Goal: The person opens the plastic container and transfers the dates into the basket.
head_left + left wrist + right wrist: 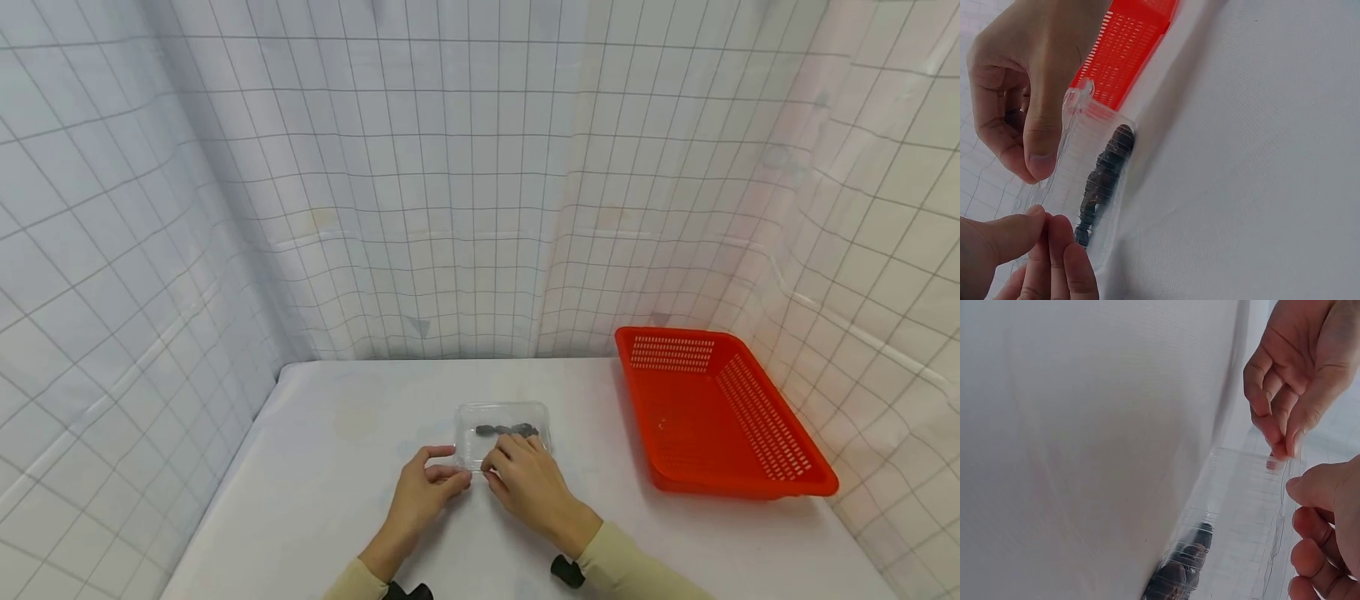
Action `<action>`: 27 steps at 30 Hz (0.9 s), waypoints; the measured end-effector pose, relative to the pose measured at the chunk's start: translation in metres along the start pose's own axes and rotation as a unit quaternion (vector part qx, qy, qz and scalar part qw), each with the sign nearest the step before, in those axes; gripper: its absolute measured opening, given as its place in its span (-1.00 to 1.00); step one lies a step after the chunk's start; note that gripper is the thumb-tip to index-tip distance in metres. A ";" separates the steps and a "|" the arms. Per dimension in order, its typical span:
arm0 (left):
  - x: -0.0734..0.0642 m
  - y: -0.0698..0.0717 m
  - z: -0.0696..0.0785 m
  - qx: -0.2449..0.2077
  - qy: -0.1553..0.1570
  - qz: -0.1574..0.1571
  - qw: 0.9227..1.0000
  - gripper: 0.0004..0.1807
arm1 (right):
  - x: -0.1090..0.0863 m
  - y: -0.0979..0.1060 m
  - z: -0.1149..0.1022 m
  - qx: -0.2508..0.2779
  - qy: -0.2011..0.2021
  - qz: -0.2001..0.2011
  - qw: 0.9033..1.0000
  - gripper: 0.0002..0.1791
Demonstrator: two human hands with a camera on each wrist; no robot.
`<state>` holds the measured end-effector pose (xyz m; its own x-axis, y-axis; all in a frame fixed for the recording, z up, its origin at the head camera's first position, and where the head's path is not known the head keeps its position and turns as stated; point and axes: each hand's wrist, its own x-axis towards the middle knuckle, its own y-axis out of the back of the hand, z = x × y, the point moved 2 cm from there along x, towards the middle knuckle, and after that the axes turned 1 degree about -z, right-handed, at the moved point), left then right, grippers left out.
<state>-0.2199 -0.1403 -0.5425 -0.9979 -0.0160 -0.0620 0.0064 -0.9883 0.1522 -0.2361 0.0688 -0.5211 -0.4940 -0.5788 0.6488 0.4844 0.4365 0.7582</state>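
Observation:
A clear plastic box [467, 417] rests on the white table, with a row of dark, lumpy pieces [506, 430] along its inside. My left hand [423, 493] pinches the near rim of the box between thumb and fingertips, toward its left corner. On the same near edge, my right hand [531, 487] grips the rim with its thumb and curled fingers, a short way right of the left hand. Through the ribbed wall in the left wrist view the dark pieces [1107, 175] look brown-black; their exact kind cannot be told. The right hand partly covers the box.
A red perforated plastic basket [652, 417] stands on the right side of the table. White grid-patterned sheets [480, 208] hang behind and on both sides. The white cloth-covered table [322, 450] extends to the left of the box.

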 end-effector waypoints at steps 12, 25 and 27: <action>-0.004 0.001 -0.002 -0.041 0.028 -0.008 0.999 -0.38 | 0.002 -0.001 -0.002 0.022 0.006 0.000 1.000 -0.72; -0.009 0.003 -0.002 -0.025 0.030 -0.046 0.998 -0.24 | 0.005 0.003 0.002 0.084 0.025 -0.045 0.995 -0.75; -0.010 0.003 -0.002 -0.028 0.030 -0.050 0.998 -0.23 | 0.004 0.003 0.002 0.086 0.022 -0.045 0.995 -0.75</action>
<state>-0.2098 -0.1435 -0.5438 -0.9881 0.0766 -0.1332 -0.0886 -0.9923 0.0867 -0.2378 0.0691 -0.5157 -0.4964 -0.6480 0.5776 0.3067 0.4915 0.8150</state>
